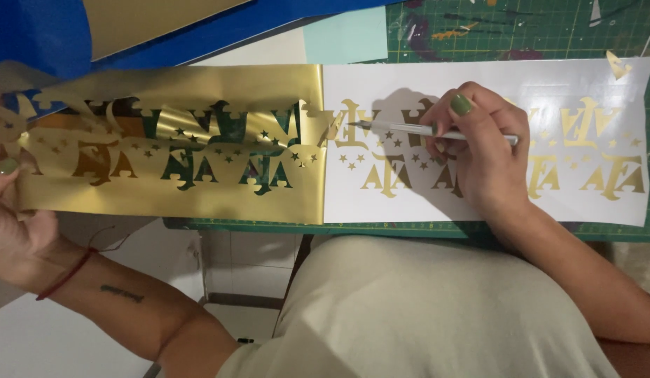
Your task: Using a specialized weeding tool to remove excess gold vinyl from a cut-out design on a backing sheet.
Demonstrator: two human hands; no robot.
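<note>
My left hand (13, 210) grips the left end of a gold vinyl sheet (199, 196) peeled away from a white backing sheet (479, 203). The gold sheet has letter and star cutouts and stays attached near the middle. My right hand (482, 143) holds a slim silver craft knife (409, 129) with its tip pointing left, near the peel line by a gold letter. Gold letters and stars (384, 175) remain stuck on the white backing under and around my right hand.
A green cutting mat (521, 28) lies under the sheets, its front edge along the table. Blue sheets (31, 35) and another gold sheet (143, 21) lie at the back left. A pale turquoise paper (346, 38) sits behind. My lap is below the table edge.
</note>
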